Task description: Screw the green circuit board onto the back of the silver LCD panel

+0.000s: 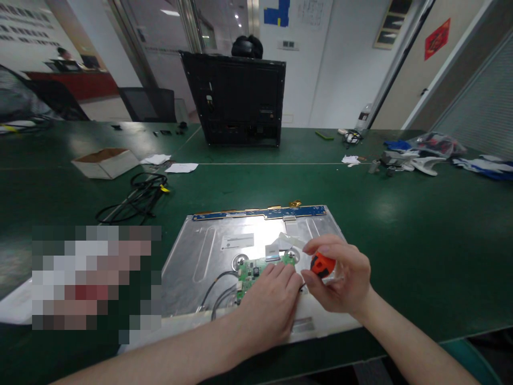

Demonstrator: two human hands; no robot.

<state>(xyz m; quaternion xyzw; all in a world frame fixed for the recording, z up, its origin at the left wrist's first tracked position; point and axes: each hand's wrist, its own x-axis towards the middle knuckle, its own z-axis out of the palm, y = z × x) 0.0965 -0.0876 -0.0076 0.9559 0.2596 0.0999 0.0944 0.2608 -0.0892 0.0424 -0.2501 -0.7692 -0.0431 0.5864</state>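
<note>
My right hand [347, 275] grips a screwdriver by its orange and black handle [321, 264], thumb on one side and fingers on the other. Its dark shaft runs down and left, close to my left hand [276, 299], which hides the tip. That left hand rests on a green circuit board [249, 271] with its fingers bent close together; whatever is under the fingertips is hidden. The board sits on the metal back of a display panel [184, 272], and dark cables run from its left side. A blue circuit strip [256, 214] lines the panel's far edge.
A black monitor housing [244, 101] stands upright across the green table. To the left are a coiled black cable [140, 198], an open box [106, 163] and a blurred-out patch. Gloves [427, 163] and a bottle [364, 116] lie or stand at the far right.
</note>
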